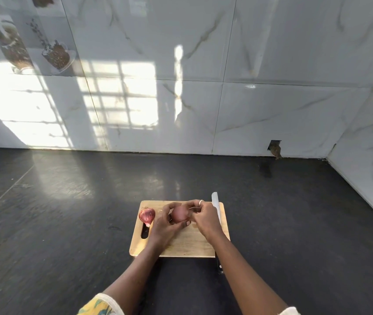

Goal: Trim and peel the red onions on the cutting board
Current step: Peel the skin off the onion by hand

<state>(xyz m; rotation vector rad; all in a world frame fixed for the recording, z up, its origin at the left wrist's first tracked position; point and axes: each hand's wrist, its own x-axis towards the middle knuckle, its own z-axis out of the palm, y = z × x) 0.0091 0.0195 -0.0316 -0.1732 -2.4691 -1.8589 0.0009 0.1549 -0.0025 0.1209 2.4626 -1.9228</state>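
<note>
A wooden cutting board (187, 245) lies on the dark counter. My left hand (166, 223) grips a red onion (180, 213) just above the board, fingers curled round it. My right hand (204, 215) pinches at the onion's right end, where a thin strip of skin shows. A second red onion (147, 215), with its shiny skin on, rests at the board's far left corner near the handle slot. A knife (216, 209) lies along the board's right edge, blade pointing away, its dark handle partly hidden under my right forearm.
The dark counter (67, 223) spreads wide on both sides of the board. A white marble-tiled wall (203, 98) stands behind, and a side wall closes in at the right. A small hole in the wall (275, 148) sits at counter level.
</note>
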